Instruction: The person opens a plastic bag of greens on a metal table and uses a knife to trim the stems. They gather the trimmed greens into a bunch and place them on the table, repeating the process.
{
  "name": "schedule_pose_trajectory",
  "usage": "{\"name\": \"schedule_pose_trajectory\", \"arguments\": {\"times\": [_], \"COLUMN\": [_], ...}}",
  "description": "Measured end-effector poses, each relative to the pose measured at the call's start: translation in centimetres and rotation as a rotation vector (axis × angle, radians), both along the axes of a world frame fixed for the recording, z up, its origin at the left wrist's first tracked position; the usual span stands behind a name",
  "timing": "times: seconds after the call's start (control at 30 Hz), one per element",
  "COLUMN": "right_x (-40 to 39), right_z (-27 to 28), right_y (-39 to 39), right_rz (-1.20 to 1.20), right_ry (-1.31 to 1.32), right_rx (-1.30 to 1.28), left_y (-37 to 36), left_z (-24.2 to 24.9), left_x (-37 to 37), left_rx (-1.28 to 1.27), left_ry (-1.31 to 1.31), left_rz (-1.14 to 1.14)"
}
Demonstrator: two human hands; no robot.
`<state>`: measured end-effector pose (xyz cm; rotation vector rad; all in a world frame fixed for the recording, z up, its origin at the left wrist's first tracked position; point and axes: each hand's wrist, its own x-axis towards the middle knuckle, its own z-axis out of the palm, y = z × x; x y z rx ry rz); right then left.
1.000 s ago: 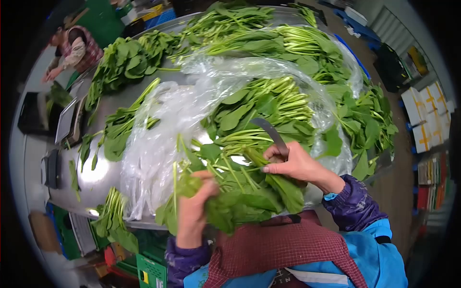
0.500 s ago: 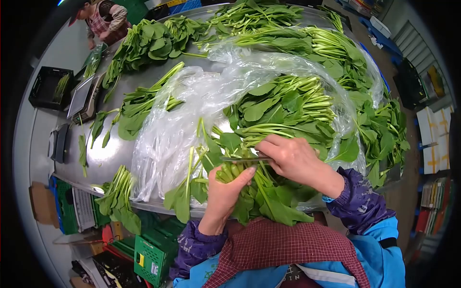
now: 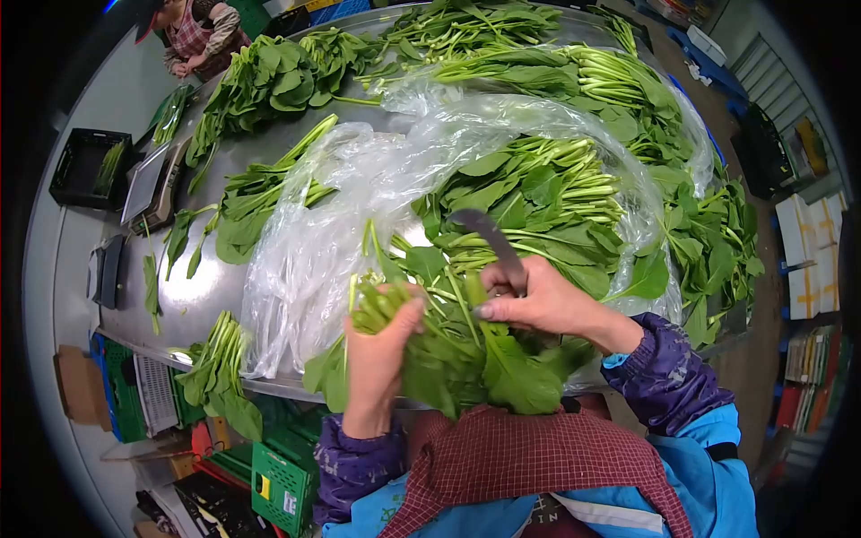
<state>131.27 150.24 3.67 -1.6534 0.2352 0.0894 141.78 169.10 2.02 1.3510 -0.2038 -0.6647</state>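
My left hand (image 3: 381, 350) is closed around the stems of a bunch of leafy greens (image 3: 439, 363), close in front of my apron; its leaves are blurred by motion. In my right hand (image 3: 552, 300) is a knife (image 3: 491, 240), its dark curved blade pointing up and to the left. The thumb and fingers of that hand also pinch the stem of a single large leaf (image 3: 520, 377), to the right of the bunch. Just beyond both hands, a pile of greens (image 3: 511, 206) lies on a clear plastic bag (image 3: 309, 260).
The metal table (image 3: 202, 300) carries more bunches (image 3: 220, 368) at its left edge and heaps (image 3: 287, 81) along the far side. A scale (image 3: 148, 184) and a black crate (image 3: 87, 166) stand at left. Across the table a person (image 3: 206, 40) works. Green crates (image 3: 282, 484) sit below.
My hands have moved apart, the left one leftward with the bunch. The knife blade, level across the stems before, has swung upright. A single leaf is now pinched in my right hand.
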Motion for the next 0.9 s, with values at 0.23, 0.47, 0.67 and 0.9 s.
{"name": "schedule_pose_trajectory", "arguments": {"times": [0.23, 0.47, 0.67, 0.9], "right_x": [0.1, -0.4, -1.2, 1.1], "right_z": [0.1, -1.4, -2.2, -6.2], "right_y": [1.4, 2.9, 0.9, -3.8], "right_rz": [-0.08, -0.043, 0.054, -0.192], "right_ry": [0.052, -0.173, 0.02, -0.012], "right_rx": [0.011, -0.28, -0.443, -1.233], "left_y": [0.7, 0.6, 3.2, 3.7], "left_z": [0.1, 0.5, 0.0, 0.8], "left_x": [0.8, -0.9, 1.8, 2.3], "left_rx": [0.322, 0.12, 0.362, -0.198], "left_ry": [-0.659, -0.065, -0.433, 0.205], "left_rz": [0.038, -0.276, -0.201, -0.004]}}
